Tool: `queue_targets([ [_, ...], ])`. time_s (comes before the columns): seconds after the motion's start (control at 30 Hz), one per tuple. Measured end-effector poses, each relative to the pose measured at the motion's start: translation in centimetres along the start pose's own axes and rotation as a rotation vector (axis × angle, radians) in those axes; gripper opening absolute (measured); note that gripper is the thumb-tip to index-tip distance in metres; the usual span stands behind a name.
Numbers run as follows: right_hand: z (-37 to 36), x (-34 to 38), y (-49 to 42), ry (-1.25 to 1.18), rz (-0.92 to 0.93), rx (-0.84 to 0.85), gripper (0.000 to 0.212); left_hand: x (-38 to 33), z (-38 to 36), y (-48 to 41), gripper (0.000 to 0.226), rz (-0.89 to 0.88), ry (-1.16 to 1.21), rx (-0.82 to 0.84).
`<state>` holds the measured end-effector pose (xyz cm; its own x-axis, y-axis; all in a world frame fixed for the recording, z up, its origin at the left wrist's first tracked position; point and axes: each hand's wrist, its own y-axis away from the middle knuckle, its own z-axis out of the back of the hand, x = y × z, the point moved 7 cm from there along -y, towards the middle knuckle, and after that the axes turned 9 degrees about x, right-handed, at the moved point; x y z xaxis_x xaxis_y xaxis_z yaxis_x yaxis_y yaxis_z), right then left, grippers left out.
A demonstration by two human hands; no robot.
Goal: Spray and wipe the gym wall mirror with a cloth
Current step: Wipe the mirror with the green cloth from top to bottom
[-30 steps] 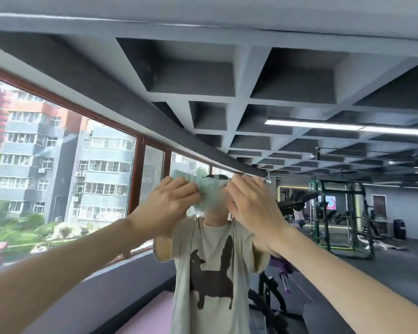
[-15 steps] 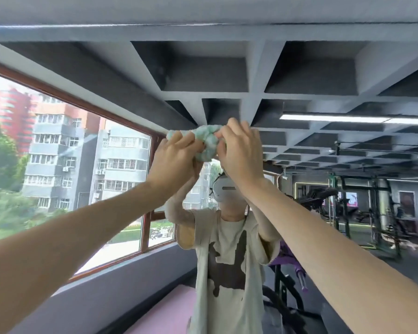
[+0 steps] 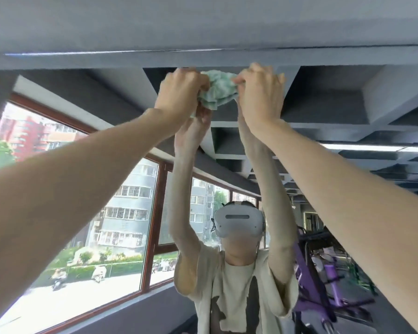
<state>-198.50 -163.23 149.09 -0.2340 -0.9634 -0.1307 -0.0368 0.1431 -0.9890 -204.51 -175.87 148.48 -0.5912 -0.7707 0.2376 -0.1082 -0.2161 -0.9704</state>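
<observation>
Both hands press a cloth near the mirror's top edge

Left hand and right hand (fingers curled tight) clutch the bunched green cloth between them against the mirror; both arms reach upward.

Bare forearms, cream short-sleeved tee, grey headset reflected.

The cloth is pale green mottled with white. In the mirror, the reflected T-shirt is beige with a dark brown print, the headset light grey, and the gym machine purple. The window frames are reddish brown and the coffered ceiling grey.
</observation>
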Motion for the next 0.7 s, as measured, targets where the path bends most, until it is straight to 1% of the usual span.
queue_targets([
  [0.17, -0.6, 0.8, -4.9, 0.005, -0.072, 0.033, 0.031, 2.5, -0.1, -4.5, 0.046, 0.078, -0.006, -0.027],
  [0.3, -0.5, 1.1, -5.8, -0.022, -0.105, 0.039, 0.033, 2.5, -0.1, -4.9, 0.045, 0.087, 0.0, -0.023],
  [0.4, -0.8, 0.8, -5.0, -0.083, -0.073, 0.008, 0.032, 2.3, -0.1, -4.0, 0.046, 0.091, 0.003, -0.01],
  [0.47, -0.9, 0.7, -3.7, -0.092, -0.068, 0.028, 0.031, 1.1, -0.2, -1.9, 0.044, 0.069, -0.02, 0.014],
  [0.57, -0.4, 1.6, 0.7, -0.112, -0.068, 0.064, 0.029, -0.2, -0.7, 2.6, 0.032, 0.045, 0.003, 0.067],
  [0.63, 0.3, 2.6, 5.5, -0.156, -0.015, 0.046, 0.026, -1.2, -0.6, 6.8, 0.024, 0.0, 0.026, 0.047],
  [0.7, 0.9, 3.4, 11.2, -0.206, 0.049, 0.081, 0.021, -2.4, 0.2, 11.7, 0.018, -0.088, 0.085, -0.004],
])
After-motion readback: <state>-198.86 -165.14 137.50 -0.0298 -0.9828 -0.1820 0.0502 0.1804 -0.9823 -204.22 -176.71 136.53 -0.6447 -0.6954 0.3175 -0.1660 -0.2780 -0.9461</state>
